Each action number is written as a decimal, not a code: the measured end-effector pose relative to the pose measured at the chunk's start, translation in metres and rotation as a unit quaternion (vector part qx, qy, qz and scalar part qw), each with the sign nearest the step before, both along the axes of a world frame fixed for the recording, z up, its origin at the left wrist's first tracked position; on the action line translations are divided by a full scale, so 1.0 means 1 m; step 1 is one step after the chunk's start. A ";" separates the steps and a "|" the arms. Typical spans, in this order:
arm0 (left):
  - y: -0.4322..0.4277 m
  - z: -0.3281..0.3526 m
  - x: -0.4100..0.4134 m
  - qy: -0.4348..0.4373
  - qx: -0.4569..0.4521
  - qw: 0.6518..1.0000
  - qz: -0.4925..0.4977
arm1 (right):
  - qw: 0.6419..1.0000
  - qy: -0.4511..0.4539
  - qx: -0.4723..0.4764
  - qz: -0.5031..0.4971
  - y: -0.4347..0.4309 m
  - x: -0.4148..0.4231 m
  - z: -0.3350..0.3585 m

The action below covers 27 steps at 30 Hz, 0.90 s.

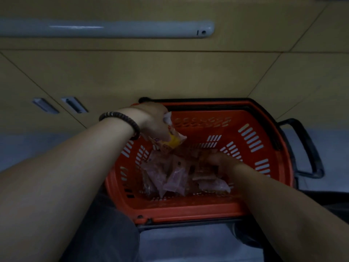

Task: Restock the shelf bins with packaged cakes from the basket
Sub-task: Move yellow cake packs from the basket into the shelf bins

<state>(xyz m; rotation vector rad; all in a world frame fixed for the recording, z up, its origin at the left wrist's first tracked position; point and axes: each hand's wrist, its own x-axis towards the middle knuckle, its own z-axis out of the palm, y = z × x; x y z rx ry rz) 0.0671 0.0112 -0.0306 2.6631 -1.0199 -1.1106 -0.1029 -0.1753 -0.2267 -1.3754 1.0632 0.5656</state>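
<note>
A red plastic basket (pixel 190 208) with black handles stands on the floor right below me. Several packaged cakes (pixel 170 178) in pinkish and orange wrappers lie on its bottom. My left hand (pixel 153 120), with a dark bead bracelet on the wrist, grips a bunch of cake packs (pixel 172 138) over the basket's far left corner. My right hand (pixel 219 161) reaches down into the pile at the right; its fingers are buried among the wrappers, and I cannot see whether they hold one.
Yellow-brown cabinet fronts (pixel 151 76) with two recessed metal handles (pixel 60 104) rise behind the basket. A white bar (pixel 105 28) runs across the top. Grey floor lies around the basket, and my dark trouser leg (pixel 105 233) is at the bottom.
</note>
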 end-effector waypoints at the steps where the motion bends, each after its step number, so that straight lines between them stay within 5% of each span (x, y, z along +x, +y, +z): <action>1: 0.003 0.000 0.002 -0.002 -0.011 1.000 0.005 | 1.000 -0.006 0.007 0.000 0.004 -0.001 0.012; 7: 0.030 0.006 0.005 -0.005 -0.063 0.995 0.074 | 0.985 -0.043 -0.129 0.110 -0.008 -0.008 0.086; 12: 0.047 0.019 -0.003 0.027 -0.096 0.987 0.127 | 0.969 -0.148 -0.083 0.182 -0.004 -0.026 0.158; 20: 0.078 0.050 -0.035 0.054 -0.292 0.924 0.240 | 0.937 -0.259 -0.154 0.178 0.007 -0.059 0.263; 27: 0.118 0.115 -0.049 -0.005 -0.444 0.878 0.177 | 0.855 -0.360 -0.296 0.227 0.009 -0.058 0.336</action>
